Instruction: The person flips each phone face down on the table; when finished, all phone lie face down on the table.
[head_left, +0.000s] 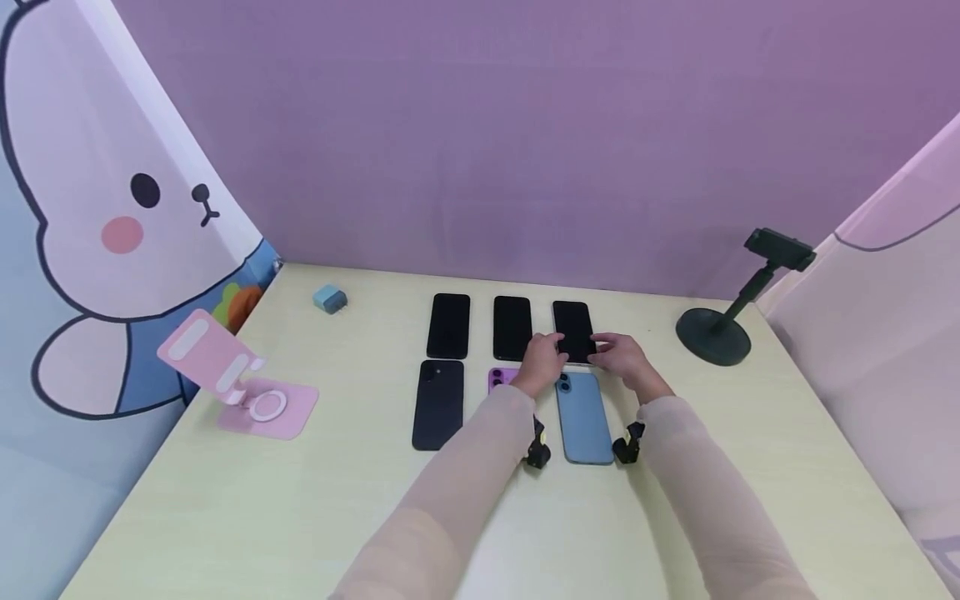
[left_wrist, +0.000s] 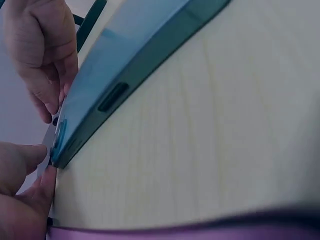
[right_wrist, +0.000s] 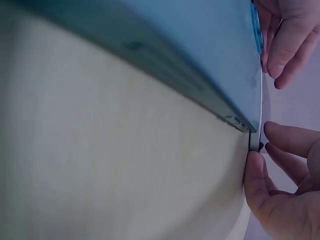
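"When this moment was inspected, which step was in hand?" asked the first inspector.

"Judged to be the squaring-up of the far right phone [head_left: 576, 322], which lay screen up beyond the blue phone [head_left: 585, 421] and beside the middle phone [head_left: 512, 325]. The next move seemed to call for a slight, even adjustment, then a clean release without nudging its neighbours," the second replied.

"And the grip?"

"Left hand [head_left: 542, 365]: thumb and fingers appeared to pinch the near end of the phone's left edge. Right hand [head_left: 624, 358]: the same at the right edge. How firmly could not be told."

"Pose?"

"Both forearms [head_left: 465, 483] reached forward over the table [head_left: 262, 517], either side of the blue phone, the left one covering part of the purple phone [head_left: 502, 376]. The fingertips faced each other across the far right phone."
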